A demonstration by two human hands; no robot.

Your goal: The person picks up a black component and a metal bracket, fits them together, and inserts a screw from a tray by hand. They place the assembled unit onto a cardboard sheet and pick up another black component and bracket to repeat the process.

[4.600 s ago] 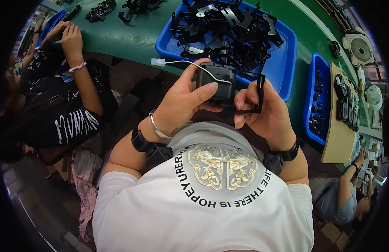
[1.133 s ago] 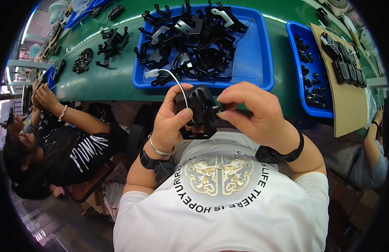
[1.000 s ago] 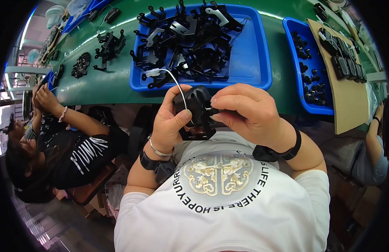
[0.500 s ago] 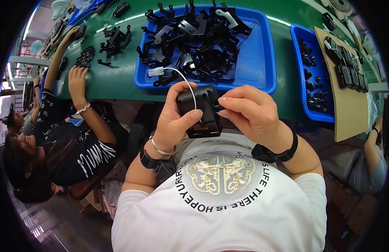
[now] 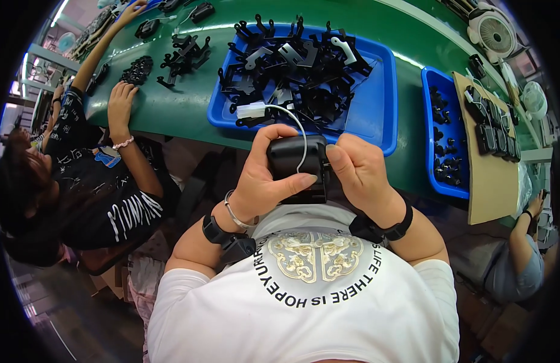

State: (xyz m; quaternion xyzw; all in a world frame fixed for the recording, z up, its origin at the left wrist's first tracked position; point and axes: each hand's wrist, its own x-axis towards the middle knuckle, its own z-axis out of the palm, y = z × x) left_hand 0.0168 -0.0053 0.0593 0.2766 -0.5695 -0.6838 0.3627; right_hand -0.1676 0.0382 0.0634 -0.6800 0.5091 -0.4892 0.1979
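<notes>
My left hand (image 5: 265, 184) grips a rounded black plastic housing (image 5: 289, 160) in front of my chest, fingers behind it and thumb across its face. A thin white cable (image 5: 298, 118) runs up over the housing from under that thumb and ends in a white plug connector (image 5: 251, 110) beyond the hand. At the housing's right side, my right hand (image 5: 365, 175) is closed, its fingers curled and its thumb against the edge. Whatever lies inside those fingers is hidden.
Beyond my hands, a blue tray (image 5: 387, 103) holds many black metal brackets (image 5: 319, 91). At right stand a blue bin (image 5: 451, 192) of small black parts and cardboard (image 5: 492, 196) bearing several black housings (image 5: 487, 140). A co-worker's hand (image 5: 120, 109) rests at left by black parts (image 5: 136, 70).
My right hand has gone from pinching a small black part at the housing's side to a closed grip there with the thumb up. The housing has turned slightly; the view has shifted.
</notes>
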